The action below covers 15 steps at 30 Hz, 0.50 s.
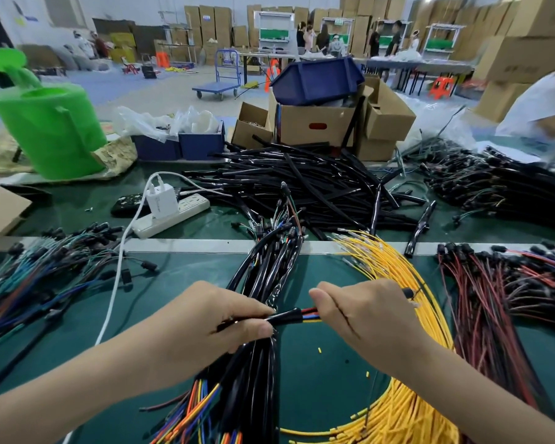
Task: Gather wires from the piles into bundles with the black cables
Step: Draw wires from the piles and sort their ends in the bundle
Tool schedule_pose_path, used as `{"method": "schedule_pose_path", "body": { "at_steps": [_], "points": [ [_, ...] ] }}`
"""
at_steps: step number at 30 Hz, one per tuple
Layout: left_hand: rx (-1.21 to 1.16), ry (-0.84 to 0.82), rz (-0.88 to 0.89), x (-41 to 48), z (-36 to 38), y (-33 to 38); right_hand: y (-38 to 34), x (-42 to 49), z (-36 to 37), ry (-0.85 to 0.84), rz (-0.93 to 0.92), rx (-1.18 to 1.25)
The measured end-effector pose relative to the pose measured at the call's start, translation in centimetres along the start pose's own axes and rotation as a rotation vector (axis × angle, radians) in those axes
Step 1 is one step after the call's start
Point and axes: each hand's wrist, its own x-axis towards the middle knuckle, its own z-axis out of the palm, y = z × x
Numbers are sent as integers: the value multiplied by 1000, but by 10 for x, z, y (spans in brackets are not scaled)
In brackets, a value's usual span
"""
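Observation:
My left hand [215, 318] pinches a black cable sleeve [285, 316] between thumb and fingers, above a bundle of finished black cables [263, 277] lying across the green table. My right hand [362, 310] grips a few coloured wires [310, 315], red, blue and yellow, whose ends sit inside the sleeve's mouth. A pile of yellow wires [401, 290] curves under and beside my right hand. Red and black wires [500, 293] lie at the right, blue and green wires [36, 270] at the left. Loose black sleeves [302, 187] are heaped at the back.
A white power strip [170, 216] with a charger and white cord sits at the back left beside a phone. Cardboard boxes [314, 123], blue bins and a green watering can [48, 126] stand beyond. Another person in white [539, 107] works at the far right.

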Motion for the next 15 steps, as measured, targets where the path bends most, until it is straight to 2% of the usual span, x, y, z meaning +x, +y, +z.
{"method": "schedule_pose_path", "body": {
  "at_steps": [5, 8, 15],
  "points": [
    [136, -31, 168, 6, -1, 9, -10, 3, -1, -42, -87, 45],
    [174, -34, 198, 7, 3, 15, -18, 0, 2, -68, -7, 188],
    [246, -12, 107, 16, 9, 15, -21, -2, 15, -318, 114, 158]
  ]
}}
